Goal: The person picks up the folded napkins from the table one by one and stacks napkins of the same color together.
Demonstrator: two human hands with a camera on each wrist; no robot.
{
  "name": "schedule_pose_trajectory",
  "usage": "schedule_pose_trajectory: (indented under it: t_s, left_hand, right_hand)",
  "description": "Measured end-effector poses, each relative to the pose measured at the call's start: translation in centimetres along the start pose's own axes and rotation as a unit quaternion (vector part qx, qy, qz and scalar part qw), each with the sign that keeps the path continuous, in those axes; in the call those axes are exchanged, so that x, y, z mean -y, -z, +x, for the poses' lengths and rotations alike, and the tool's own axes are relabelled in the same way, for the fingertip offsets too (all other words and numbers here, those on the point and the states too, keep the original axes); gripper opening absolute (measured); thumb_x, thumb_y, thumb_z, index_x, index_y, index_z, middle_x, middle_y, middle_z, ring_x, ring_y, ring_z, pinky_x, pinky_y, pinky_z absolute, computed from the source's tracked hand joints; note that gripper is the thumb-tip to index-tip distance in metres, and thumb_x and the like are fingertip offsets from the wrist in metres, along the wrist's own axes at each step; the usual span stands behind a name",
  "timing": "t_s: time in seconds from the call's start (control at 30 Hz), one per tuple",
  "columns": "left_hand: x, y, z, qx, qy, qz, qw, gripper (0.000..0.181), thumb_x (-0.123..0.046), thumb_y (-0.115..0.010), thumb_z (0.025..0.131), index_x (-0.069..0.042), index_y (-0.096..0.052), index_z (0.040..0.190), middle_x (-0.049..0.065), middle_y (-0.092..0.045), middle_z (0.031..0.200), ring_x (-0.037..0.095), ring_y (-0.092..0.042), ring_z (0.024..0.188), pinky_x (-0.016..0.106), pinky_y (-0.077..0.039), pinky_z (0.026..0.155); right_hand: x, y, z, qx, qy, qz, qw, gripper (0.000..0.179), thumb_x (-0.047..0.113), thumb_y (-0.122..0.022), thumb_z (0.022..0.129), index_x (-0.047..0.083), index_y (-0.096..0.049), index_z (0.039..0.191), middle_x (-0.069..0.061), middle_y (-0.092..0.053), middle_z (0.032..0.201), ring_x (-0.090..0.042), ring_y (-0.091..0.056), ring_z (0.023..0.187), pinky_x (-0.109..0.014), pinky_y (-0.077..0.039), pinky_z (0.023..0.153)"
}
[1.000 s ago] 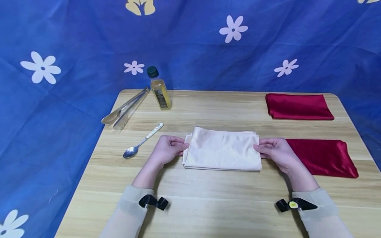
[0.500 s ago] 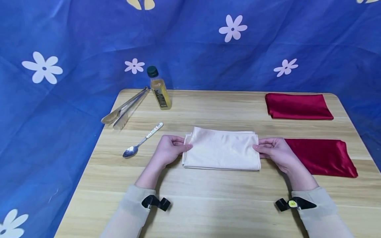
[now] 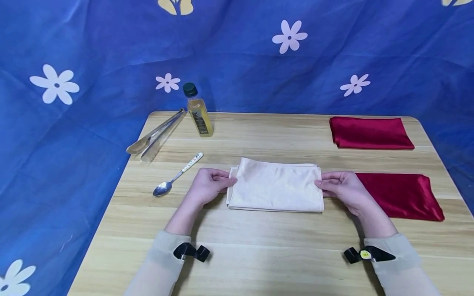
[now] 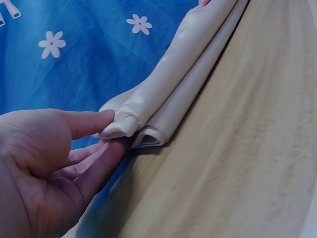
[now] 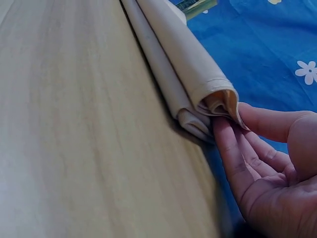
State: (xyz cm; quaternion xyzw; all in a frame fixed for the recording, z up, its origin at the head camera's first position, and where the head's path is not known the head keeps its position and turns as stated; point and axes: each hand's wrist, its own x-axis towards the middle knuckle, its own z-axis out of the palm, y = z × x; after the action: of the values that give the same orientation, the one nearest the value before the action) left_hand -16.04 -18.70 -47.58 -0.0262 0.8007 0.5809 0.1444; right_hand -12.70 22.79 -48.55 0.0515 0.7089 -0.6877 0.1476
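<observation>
A folded cream cloth point(image 3: 277, 187) lies in the middle of the wooden table, its layers stacked in a rectangle. My left hand point(image 3: 211, 185) pinches its left edge, thumb on top and fingers underneath. At the opposite edge my right hand point(image 3: 342, 189) pinches the cloth the same way. The left wrist view shows the cloth's fold point(image 4: 148, 106) caught between thumb and fingertips, with a second fold below it. In the right wrist view, curled layers point(image 5: 215, 99) open at the end beside the right thumb.
A spoon point(image 3: 163, 188) lies left of the left hand. Metal tongs point(image 3: 153, 135) and a green-capped bottle point(image 3: 200, 117) of yellow liquid are at the back left. One folded red cloth point(image 3: 372, 132) lies at the back right; another red cloth point(image 3: 403, 195) is partly behind the right arm.
The left thumb slid slightly inward over the cloth's edge, then back out. The cloth and the right hand look nearly the same.
</observation>
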Motion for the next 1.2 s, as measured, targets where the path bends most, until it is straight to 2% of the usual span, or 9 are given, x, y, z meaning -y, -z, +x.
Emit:
schedule_pose_trajectory:
  t_s: [0.17, 0.37, 0.5, 0.7, 0.87, 1.03, 1.2]
  left_hand:
    - [-0.3, 0.9, 0.1, -0.002, 0.002, -0.020, 0.9998, 0.033, -0.016, -0.088, 0.089, 0.007, -0.075, 0.110, 0.015, -0.078, 0.093, 0.023, -0.078, 0.084, 0.033, -0.065, 0.077]
    - [-1.4, 1.8, 0.3, 0.005, -0.020, -0.025, 0.9995, 0.033, -0.013, -0.085, 0.092, 0.009, -0.072, 0.113, 0.018, -0.078, 0.095, 0.027, -0.078, 0.087, 0.037, -0.065, 0.078]
    - [-2.2, 1.9, 0.6, 0.014, -0.029, -0.033, 0.9990, 0.033, -0.013, -0.083, 0.094, 0.010, -0.072, 0.115, 0.020, -0.078, 0.098, 0.029, -0.078, 0.089, 0.040, -0.065, 0.080]
    - [-3.4, 1.6, 1.1, 0.029, -0.035, -0.053, 0.9976, 0.034, -0.013, -0.082, 0.096, 0.010, -0.072, 0.119, 0.023, -0.077, 0.103, 0.032, -0.077, 0.094, 0.038, -0.064, 0.083]
    - [-4.5, 1.0, 1.6, 0.033, -0.041, -0.069, 0.9962, 0.035, -0.010, -0.080, 0.097, 0.010, -0.070, 0.123, 0.024, -0.076, 0.107, 0.034, -0.077, 0.097, 0.038, -0.064, 0.084]
    - [-5.6, 0.4, 2.2, 0.037, -0.056, -0.079, 0.9946, 0.035, -0.008, -0.078, 0.098, 0.011, -0.069, 0.124, 0.026, -0.075, 0.108, 0.037, -0.076, 0.098, 0.040, -0.064, 0.085]
    - [-6.5, -0.4, 2.9, 0.043, -0.061, -0.088, 0.9933, 0.033, -0.009, -0.078, 0.098, 0.011, -0.070, 0.123, 0.027, -0.075, 0.109, 0.037, -0.076, 0.099, 0.041, -0.064, 0.086]
  right_hand:
    - [0.6, 0.8, -0.5, 0.005, 0.003, 0.002, 1.0000, 0.046, 0.001, -0.076, 0.098, -0.024, -0.056, 0.130, -0.010, -0.078, 0.106, -0.017, -0.077, 0.093, -0.038, -0.063, 0.085]
    - [1.2, 2.6, -1.1, 0.019, 0.013, 0.031, 0.9993, 0.050, -0.001, -0.074, 0.099, -0.026, -0.049, 0.135, -0.017, -0.077, 0.111, -0.024, -0.077, 0.098, -0.038, -0.061, 0.088]
    - [1.4, 4.0, -1.4, 0.023, 0.027, 0.054, 0.9979, 0.046, -0.002, -0.074, 0.098, -0.025, -0.053, 0.133, -0.019, -0.077, 0.113, -0.026, -0.078, 0.098, -0.038, -0.061, 0.088]
    - [1.8, 6.3, -2.0, 0.027, 0.053, 0.061, 0.9964, 0.027, -0.003, -0.071, 0.100, -0.012, -0.067, 0.125, -0.017, -0.078, 0.113, -0.026, -0.078, 0.097, -0.039, -0.062, 0.086]
    - [2.5, 8.3, -2.4, 0.023, 0.062, 0.052, 0.9965, 0.021, -0.003, -0.069, 0.101, 0.000, -0.074, 0.121, -0.013, -0.078, 0.114, -0.025, -0.078, 0.097, -0.036, -0.063, 0.085]
    - [2.9, 10.0, -2.6, 0.024, 0.066, 0.046, 0.9964, 0.022, -0.004, -0.067, 0.102, 0.001, -0.074, 0.123, -0.014, -0.078, 0.114, -0.026, -0.078, 0.098, -0.035, -0.063, 0.085]
    - [3.3, 11.3, -2.7, 0.006, 0.065, 0.035, 0.9973, 0.022, -0.005, -0.066, 0.103, 0.001, -0.075, 0.122, -0.016, -0.078, 0.113, -0.027, -0.078, 0.099, -0.035, -0.063, 0.085]
